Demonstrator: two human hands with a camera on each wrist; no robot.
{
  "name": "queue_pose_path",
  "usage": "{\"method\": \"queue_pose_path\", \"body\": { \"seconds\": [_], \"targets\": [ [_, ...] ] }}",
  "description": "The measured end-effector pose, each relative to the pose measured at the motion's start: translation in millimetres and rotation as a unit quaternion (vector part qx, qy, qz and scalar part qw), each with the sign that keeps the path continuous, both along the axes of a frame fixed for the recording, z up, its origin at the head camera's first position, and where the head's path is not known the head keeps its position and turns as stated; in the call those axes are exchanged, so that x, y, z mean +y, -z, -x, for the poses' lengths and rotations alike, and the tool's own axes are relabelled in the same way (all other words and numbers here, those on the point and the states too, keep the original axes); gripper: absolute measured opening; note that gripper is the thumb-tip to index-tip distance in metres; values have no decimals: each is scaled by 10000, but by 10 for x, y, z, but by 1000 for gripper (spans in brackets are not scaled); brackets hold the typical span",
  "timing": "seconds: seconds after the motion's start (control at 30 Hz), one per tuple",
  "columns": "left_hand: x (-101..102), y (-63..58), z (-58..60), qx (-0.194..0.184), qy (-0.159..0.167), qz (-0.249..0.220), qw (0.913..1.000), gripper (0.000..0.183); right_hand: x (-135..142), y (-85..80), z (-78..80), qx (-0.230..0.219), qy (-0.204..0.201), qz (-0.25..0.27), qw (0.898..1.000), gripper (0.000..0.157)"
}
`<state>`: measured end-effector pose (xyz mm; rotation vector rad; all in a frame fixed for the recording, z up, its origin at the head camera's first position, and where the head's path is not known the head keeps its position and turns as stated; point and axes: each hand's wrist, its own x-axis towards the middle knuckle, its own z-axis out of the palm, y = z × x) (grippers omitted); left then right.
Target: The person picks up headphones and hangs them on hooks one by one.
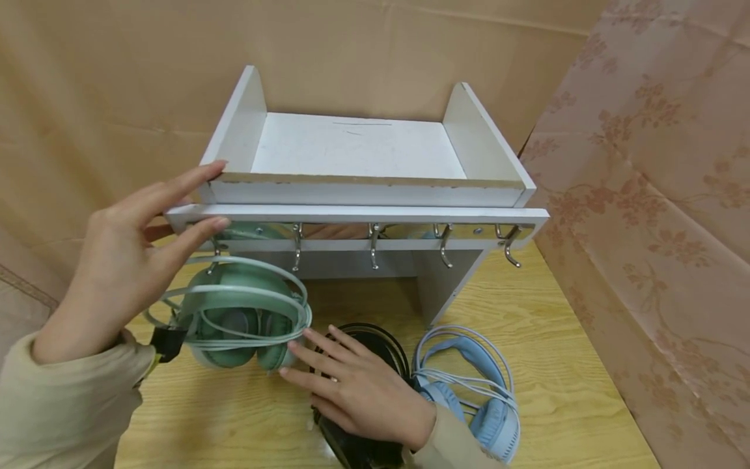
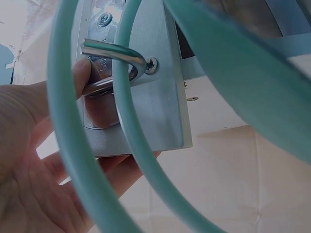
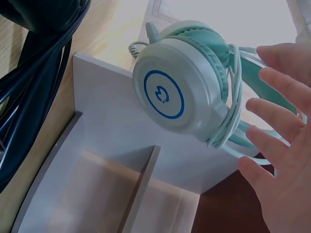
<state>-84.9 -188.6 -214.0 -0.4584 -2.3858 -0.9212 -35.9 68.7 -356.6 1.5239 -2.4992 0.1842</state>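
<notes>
Mint-green headphones (image 1: 240, 294) hang by the headband from the leftmost metal hook (image 2: 141, 65) of a white hook rail (image 1: 351, 212). A cable is wound around them. At the rail's left end my left hand (image 1: 125, 254) pinches the board, thumb in front and other fingers behind it, with the index finger along the shelf edge. My right hand (image 1: 369, 394) has its fingers spread beside the lower right of the green headphones. In the right wrist view, a pale ear cup (image 3: 170, 90) with a blue ring logo faces the camera; the fingertips lie close to the cable and headband.
Black headphones (image 1: 375, 449), partly hidden under my right hand, and light-blue headphones (image 1: 469, 352) lie on the wooden table (image 1: 568, 365). Several more hooks (image 1: 374, 247) line the rail. Behind it stands a white shelf unit (image 1: 357, 146) against a tan cloth backdrop (image 1: 357, 58).
</notes>
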Motion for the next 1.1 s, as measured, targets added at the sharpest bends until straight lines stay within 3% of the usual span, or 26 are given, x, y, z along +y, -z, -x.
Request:
{"method": "queue_pose_path", "body": {
  "seconds": [0.37, 0.67, 0.93, 1.1],
  "targets": [
    [-6, 1, 9, 29, 25, -54, 10000, 63, 125, 45, -29, -618, 295, 101, 9976, 66],
    [-5, 6, 13, 68, 63, -96, 9999, 64, 257, 78, -35, -1391, 691, 253, 9875, 74],
    [-8, 11, 16, 62, 70, -104, 9999, 64, 365, 108, -25, -1502, 923, 351, 9837, 84],
    [-9, 14, 18, 60, 54, -95, 9999, 64, 415, 139, -49, -1831, 1106, 363, 9762, 86]
  ]
}}
